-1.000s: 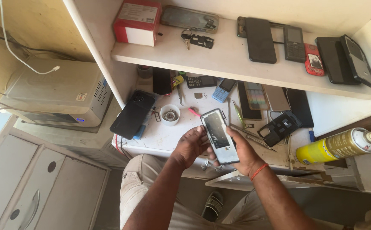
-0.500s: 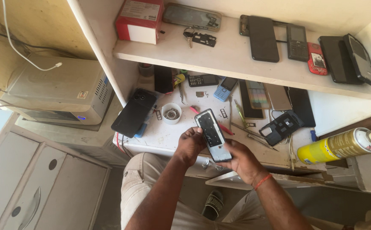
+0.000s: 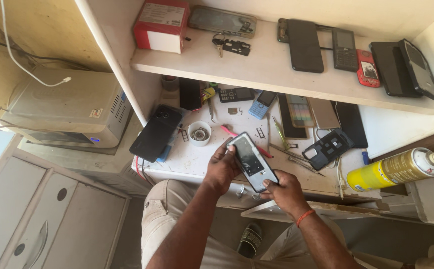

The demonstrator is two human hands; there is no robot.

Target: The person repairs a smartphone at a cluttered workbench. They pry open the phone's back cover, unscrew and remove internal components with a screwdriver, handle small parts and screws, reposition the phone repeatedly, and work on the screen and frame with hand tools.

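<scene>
Both my hands hold an opened smartphone point(image 3: 250, 161) with its back off, tilted over the front edge of a white workbench point(image 3: 192, 160). My left hand point(image 3: 221, 167) grips its upper left side. At the phone's lower end my right hand point(image 3: 286, 189) grips it, an orange thread around that wrist. A pink tool point(image 3: 229, 132) lies on the bench just behind the phone.
A black phone point(image 3: 156, 133), a small white cup point(image 3: 199, 133), tweezers and several phones lie on the bench. The shelf above point(image 3: 276, 74) carries a red box point(image 3: 161, 25), keys and more phones. A yellow spray can point(image 3: 393, 169) lies at right, a grey unit point(image 3: 67, 107) at left.
The phone and both hands have shifted slightly left and toward me, with the phone tilted a little more. Grip unchanged.
</scene>
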